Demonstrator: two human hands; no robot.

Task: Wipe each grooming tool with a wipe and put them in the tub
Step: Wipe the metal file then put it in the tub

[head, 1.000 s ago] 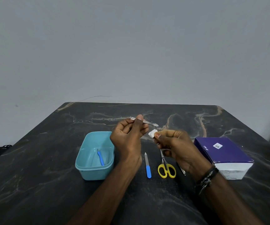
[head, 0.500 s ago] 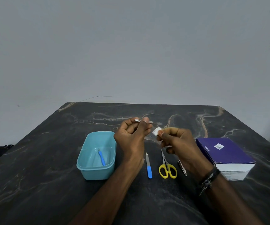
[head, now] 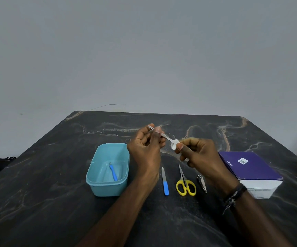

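Left hand point(head: 145, 150) is pinching metal tweezers point(head: 163, 135) above the surface point(head: 55, 202); right hand point(head: 195, 154) is pinching a wipe point(head: 173, 146) around their hidden tip. Tub point(head: 106, 184) is sitting just left, well inside the edges.

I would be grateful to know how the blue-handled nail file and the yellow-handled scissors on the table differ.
The nail file is a single straight strip with a solid blue grip, while the scissors have two yellow loop handles and a pair of shut blades. The nail file lies nearer the tub; the scissors lie nearer the nail clipper. Both lie flat on the dark table, untouched, metal ends pointing away from the person.
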